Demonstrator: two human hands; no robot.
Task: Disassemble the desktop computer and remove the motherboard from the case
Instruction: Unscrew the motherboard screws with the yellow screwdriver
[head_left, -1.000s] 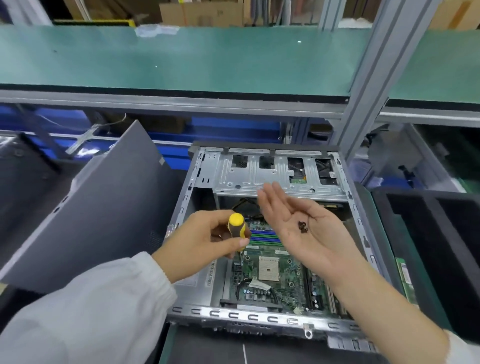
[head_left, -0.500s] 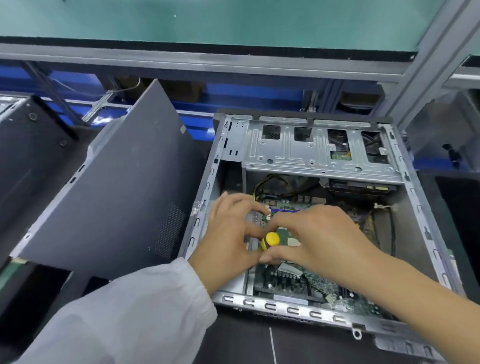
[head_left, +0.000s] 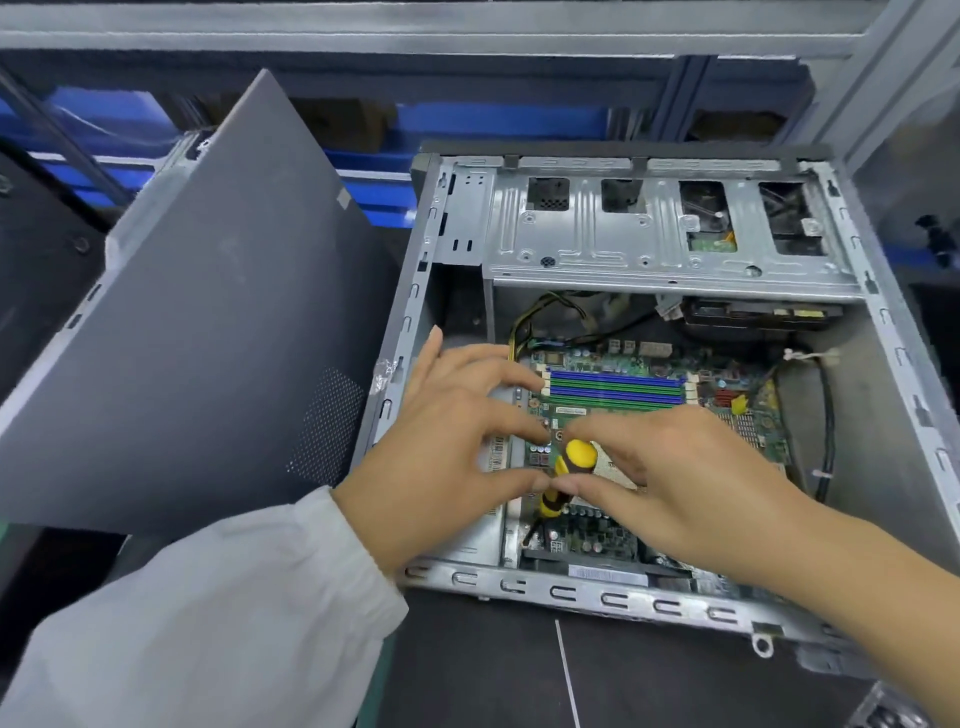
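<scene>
Leaning over the open grey steel computer case (head_left: 893, 364), the person has both hands down inside it, working a short screwdriver with a yellow-and-black handle (head_left: 563, 475) that stands tilted over the green motherboard (head_left: 618, 387). The right hand (head_left: 691, 488) pinches the handle between thumb and curled fingers; the left hand (head_left: 447, 452) has its thumb tip against the handle and its other fingers spread loosely toward the near-left corner of the board, holding nothing else that I can see. The board lies flat on the case floor, blue and green memory slots (head_left: 615, 389) showing beyond the hands, a metal drive cage (head_left: 660, 228) spanning the case's far end. A grey side panel (head_left: 208, 322) leans just left of the case. This looks like the unscrewing step; the blade tip is hidden, so whether it sits in a screw I cannot tell. Next would come seating it squarely and turning without slipping onto the components.
</scene>
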